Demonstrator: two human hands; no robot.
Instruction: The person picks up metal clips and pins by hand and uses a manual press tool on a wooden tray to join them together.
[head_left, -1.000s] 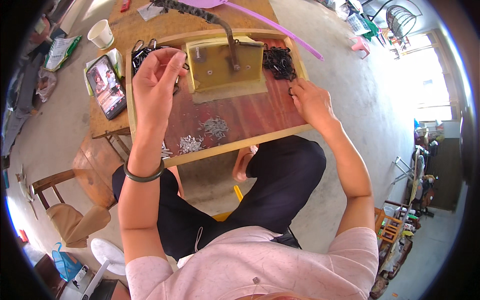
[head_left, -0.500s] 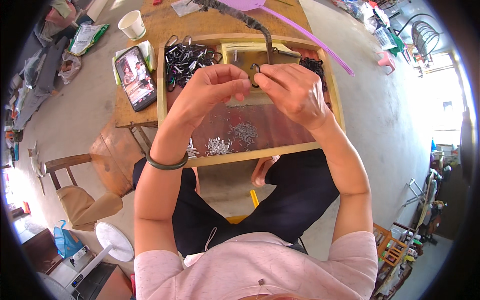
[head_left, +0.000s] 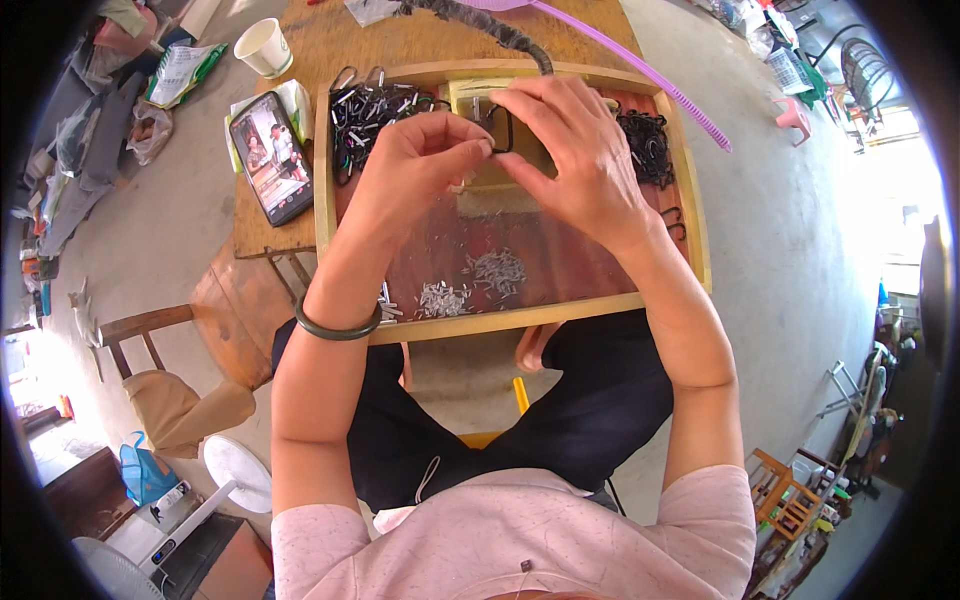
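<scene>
A dark, bent carabiner-like hook [head_left: 508,130] is between my two hands above the wooden-framed tray. My left hand [head_left: 425,165] is closed, thumb and forefinger pinched at the hook's lower left side; anything small inside that pinch is hidden. My right hand [head_left: 575,160] has its thumb and fingers spread around the hook, the thumb near its lower end and a forefinger near its upper end. Behind the hands sits a yellowish box-like fixture [head_left: 470,92]. Below them lie a pile of small silvery pieces [head_left: 443,299] and a greyer pile [head_left: 497,272].
Black carabiners with silvery parts heap in the tray's [head_left: 560,307] left corner [head_left: 375,112], and black hooks [head_left: 646,150] at right. A phone [head_left: 272,160] and a paper cup [head_left: 264,48] stand left. A purple plastic handle [head_left: 650,85] and a dark wrapped cable [head_left: 490,32] reach over the back.
My right hand's fingers have spread from a pinch on the hook. The hook has shifted slightly left, meeting my left fingertips. The whole view has shifted a little.
</scene>
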